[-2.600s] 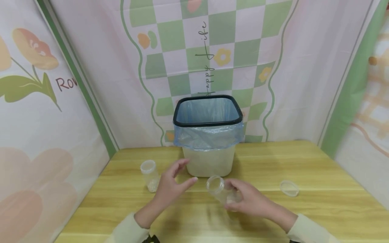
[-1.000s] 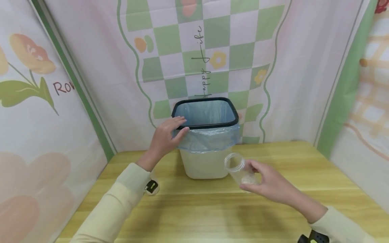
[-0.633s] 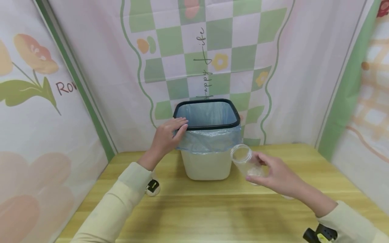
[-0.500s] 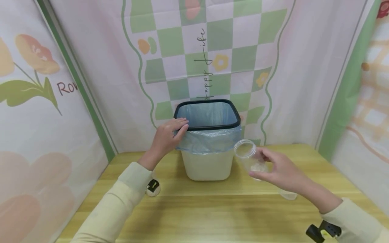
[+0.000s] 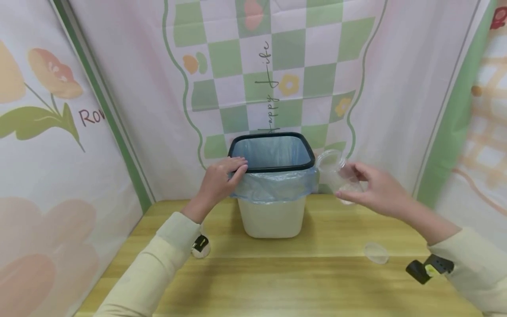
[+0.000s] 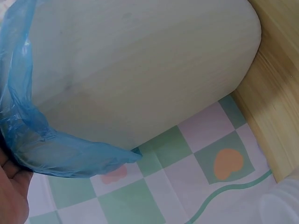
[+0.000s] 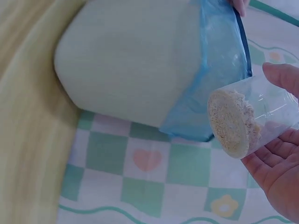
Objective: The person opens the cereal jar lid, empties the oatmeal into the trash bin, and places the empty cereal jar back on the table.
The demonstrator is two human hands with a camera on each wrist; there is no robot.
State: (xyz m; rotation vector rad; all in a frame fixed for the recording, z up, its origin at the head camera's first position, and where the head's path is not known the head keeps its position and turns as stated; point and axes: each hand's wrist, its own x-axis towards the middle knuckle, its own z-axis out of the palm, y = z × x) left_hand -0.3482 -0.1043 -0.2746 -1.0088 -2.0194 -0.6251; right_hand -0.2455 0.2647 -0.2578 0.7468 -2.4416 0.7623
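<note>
Printed cloth (image 5: 289,48) in green and white checks hangs behind a wooden table (image 5: 277,273), with the words "Happy Life" running sideways up it. Against this backdrop stands a pale bin (image 5: 273,220), upright, its black rim (image 5: 273,169) holding a blue bag (image 5: 273,187) folded over the outside. One person's hands are apart, either side of it. The left hand (image 5: 218,178) lies over the rim's near left corner; whether it grips there, I cannot tell. The right hand (image 5: 380,189) holds a clear jar (image 5: 336,178) between thumb and fingers, raised off the table just beside the bin's right side. That jar is uncapped and tilted, mouth towards the bin, with pale bits (image 7: 231,123) gathered at its bottom (the right wrist view shows them best). A clear lid (image 5: 376,253) lies on the table at right. Near the left sleeve (image 5: 158,259), a second jar (image 5: 201,254) is mostly hidden.
</note>
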